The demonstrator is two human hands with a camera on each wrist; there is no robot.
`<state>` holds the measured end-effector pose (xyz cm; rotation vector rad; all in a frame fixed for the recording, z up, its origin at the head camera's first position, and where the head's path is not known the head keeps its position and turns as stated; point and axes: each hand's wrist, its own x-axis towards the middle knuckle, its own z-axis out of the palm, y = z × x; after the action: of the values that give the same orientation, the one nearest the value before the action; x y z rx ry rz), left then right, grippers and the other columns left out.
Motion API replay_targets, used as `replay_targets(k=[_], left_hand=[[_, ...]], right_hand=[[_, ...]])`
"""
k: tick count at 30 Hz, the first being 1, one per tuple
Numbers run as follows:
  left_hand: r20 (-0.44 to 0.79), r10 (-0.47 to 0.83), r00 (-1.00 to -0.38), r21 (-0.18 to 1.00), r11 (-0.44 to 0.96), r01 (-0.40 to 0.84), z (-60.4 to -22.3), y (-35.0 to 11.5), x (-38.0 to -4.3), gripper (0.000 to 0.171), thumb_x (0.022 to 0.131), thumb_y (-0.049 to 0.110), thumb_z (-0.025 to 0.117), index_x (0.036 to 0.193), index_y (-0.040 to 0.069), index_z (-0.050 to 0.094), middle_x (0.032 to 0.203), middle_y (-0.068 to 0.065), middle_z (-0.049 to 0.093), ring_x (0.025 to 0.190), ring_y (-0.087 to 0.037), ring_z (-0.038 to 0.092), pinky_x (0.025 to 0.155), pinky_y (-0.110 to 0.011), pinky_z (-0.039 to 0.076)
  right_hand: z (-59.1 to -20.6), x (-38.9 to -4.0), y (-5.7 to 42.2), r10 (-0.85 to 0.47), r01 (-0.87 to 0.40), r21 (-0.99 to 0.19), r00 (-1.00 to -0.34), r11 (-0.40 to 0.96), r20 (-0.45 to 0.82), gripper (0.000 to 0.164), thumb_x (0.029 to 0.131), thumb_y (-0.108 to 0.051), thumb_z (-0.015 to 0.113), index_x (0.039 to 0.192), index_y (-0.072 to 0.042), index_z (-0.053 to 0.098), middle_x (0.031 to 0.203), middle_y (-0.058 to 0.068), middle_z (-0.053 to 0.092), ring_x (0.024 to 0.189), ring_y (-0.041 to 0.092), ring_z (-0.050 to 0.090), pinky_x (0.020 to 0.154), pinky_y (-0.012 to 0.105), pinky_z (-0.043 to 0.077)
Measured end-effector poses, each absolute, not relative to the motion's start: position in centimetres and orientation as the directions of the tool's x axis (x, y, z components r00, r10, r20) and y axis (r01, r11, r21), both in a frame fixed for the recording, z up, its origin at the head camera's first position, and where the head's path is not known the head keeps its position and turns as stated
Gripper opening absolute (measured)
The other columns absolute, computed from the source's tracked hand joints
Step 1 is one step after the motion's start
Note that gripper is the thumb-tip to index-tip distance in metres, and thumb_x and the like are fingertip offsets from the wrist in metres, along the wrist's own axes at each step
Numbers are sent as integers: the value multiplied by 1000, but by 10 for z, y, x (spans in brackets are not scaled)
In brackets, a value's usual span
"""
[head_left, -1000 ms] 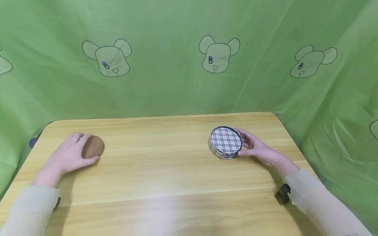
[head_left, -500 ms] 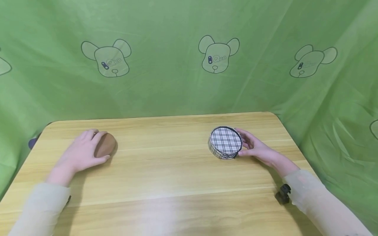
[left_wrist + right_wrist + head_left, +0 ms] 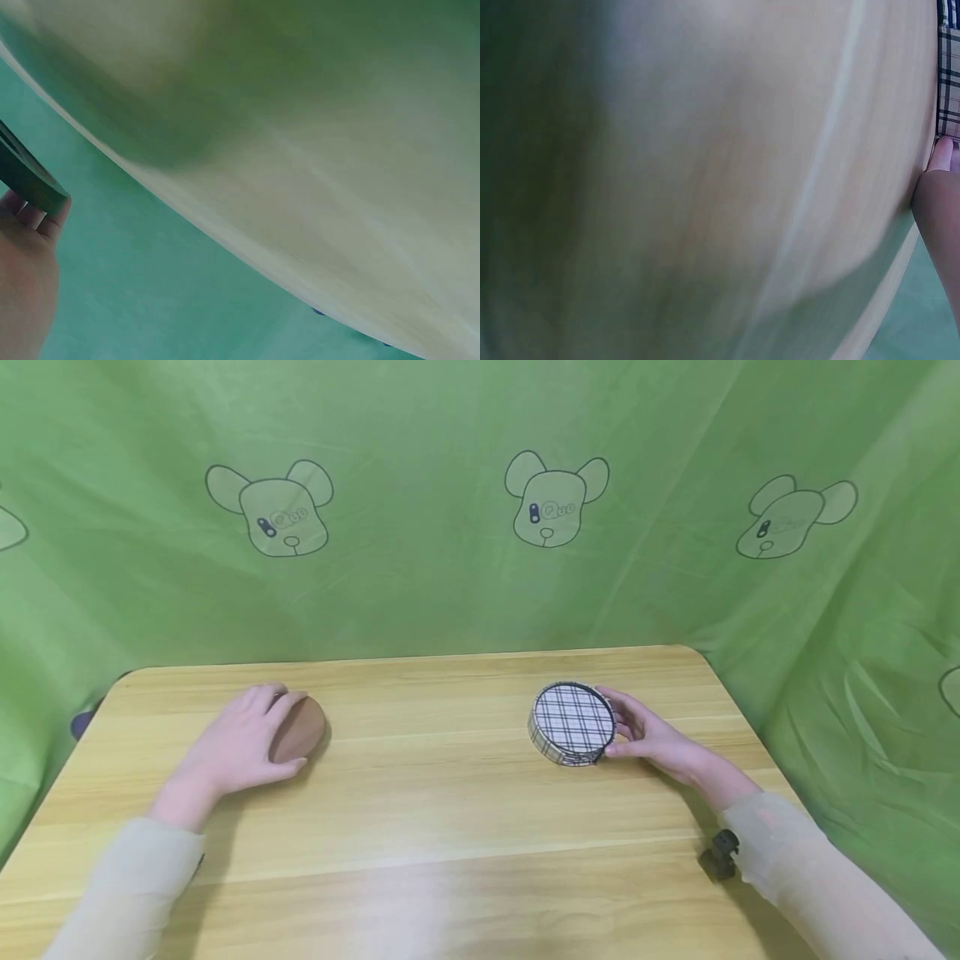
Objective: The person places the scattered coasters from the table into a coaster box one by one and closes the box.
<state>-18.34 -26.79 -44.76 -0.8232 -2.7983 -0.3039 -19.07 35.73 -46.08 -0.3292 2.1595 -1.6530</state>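
Observation:
In the head view my left hand [image 3: 232, 747] holds a brown round disc [image 3: 302, 731] at the left of the table, thumb on the near side and fingers over the far side. A shadow shows beside the disc. The left wrist view catches the disc's thick rim [image 3: 37, 184] with fingertips beneath it, and its face appears recessed there. Right of the middle, a round plaid box [image 3: 573, 720] with dark edging stands on the table. My right hand [image 3: 651, 742] grips its right side between thumb and fingers. In the right wrist view only a strip of plaid wall [image 3: 949, 82] shows.
The light wooden table [image 3: 420, 810] has rounded far corners. A green curtain [image 3: 420, 577] with printed bear heads hangs behind it and along the right. A small purple thing [image 3: 81, 724] shows past the left edge. A dark device [image 3: 722, 853] sits at the right cuff.
My left hand has moved right across the table, carrying the brown disc towards the middle. The right hand and the plaid box have stayed in place.

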Motion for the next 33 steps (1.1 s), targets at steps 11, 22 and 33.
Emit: replay_targets(k=[11, 22, 33], left_hand=[[211, 552, -807, 123, 804, 582, -452, -244, -188, 97, 74, 52, 84, 152, 5, 49, 139, -23, 54, 127, -43, 54, 109, -66, 49], [216, 627, -749, 87, 751, 654, -453, -217, -189, 97, 73, 55, 82, 151, 5, 51, 143, -25, 54, 132, -44, 54, 115, -64, 48], [197, 657, -728, 84, 728, 680, -454, -195, -194, 98, 75, 58, 80, 153, 7, 50, 147, -24, 53, 137, -44, 53, 120, -62, 45]], right_hand=[[-461, -189, 358, -410, 59, -958, -895, 280, -175, 103, 90, 5, 74, 170, -6, 10, 171, 30, 13, 131, -12, 46, 110, 4, 39], [-462, -188, 358, -411, 50, -958, -896, 281, -167, 103, 90, 5, 74, 170, -5, 11, 171, 32, 13, 131, -12, 46, 110, 3, 38], [-461, -192, 357, -423, 52, -962, -891, 270, -166, 103, 91, 7, 73, 170, -7, 10, 172, 30, 11, 131, -10, 49, 109, 7, 43]])
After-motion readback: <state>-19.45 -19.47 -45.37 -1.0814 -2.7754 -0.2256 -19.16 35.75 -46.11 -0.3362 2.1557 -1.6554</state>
